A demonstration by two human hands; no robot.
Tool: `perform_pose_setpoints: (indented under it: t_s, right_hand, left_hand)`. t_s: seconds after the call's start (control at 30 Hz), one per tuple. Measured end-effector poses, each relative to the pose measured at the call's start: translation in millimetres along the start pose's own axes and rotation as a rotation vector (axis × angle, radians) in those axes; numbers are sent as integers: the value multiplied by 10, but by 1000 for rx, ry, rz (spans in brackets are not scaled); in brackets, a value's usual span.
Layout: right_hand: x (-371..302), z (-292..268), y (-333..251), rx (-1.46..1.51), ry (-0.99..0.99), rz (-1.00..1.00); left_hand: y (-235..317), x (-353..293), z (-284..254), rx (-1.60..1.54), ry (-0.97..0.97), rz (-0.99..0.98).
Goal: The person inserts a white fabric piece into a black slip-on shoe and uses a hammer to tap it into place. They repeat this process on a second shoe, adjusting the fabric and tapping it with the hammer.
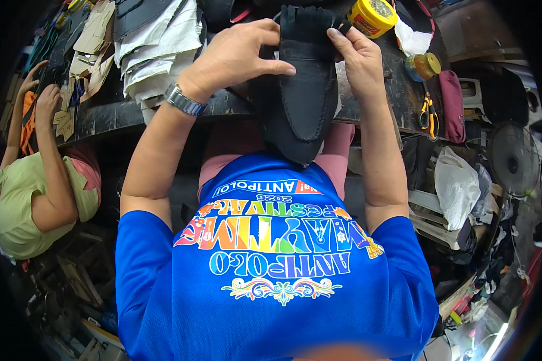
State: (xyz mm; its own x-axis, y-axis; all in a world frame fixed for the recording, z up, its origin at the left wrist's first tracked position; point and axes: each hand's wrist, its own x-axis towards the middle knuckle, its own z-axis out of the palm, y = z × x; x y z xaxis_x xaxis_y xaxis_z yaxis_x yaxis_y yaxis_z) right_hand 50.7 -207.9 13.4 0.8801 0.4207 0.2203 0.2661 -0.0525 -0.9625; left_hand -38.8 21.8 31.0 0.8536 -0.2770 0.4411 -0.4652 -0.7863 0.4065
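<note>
A black leather shoe upper (307, 99) lies lengthwise before me, its rounded toe pointing to my lap. A stitched seam curves round its front panel, and a black fringed flap (304, 24) stands at its far end. My left hand (238, 57) is at the left edge, thumb stretched over the upper and fingers curled at the flap's side, their tips partly hidden. At the far right edge, my right hand (362, 57) is closed, pinching the black material between thumb and fingers. Both hands hold the same piece.
On the dark workbench (223, 103) are stacked white sheets (156, 54), a yellow tub (372, 17), a glass jar (423, 67), orange-handled pliers (428, 115) and a maroon pouch (451, 105). Another person (45, 192) works at the left. A fan (513, 161) stands at the right.
</note>
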Motion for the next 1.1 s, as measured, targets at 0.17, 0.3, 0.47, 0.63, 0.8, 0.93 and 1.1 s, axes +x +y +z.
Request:
perform_pose_setpoints:
  t_s: [0.17, 0.3, 0.47, 0.63, 0.8, 0.93, 1.1]
  right_hand:
    - [-183, -83, -54, 96, -141, -69]
    - [-369, -152, -68, -160, -224, -242]
    - [-581, -124, 18, -190, -217, -347]
    - [-709, -151, 88, -180, -264, -361]
    - [-781, -181, 83, -237, -281, -379]
    - [-778, -162, 61, -270, -283, -383]
    - [-753, -151, 21, -294, -294, -409]
  left_hand:
    - [38, -56, 35, -255, -105, -90]
    - [107, -213, 100, -251, -6, 3]
    - [231, -417, 219, -413, 115, 12]
    - [272, -559, 226, -514, 49, -102]
    - [238, -603, 227, -480, 51, 30]
    - [274, -586, 173, -534, 60, -36]
    - [487, -500, 152, -502, 55, -337]
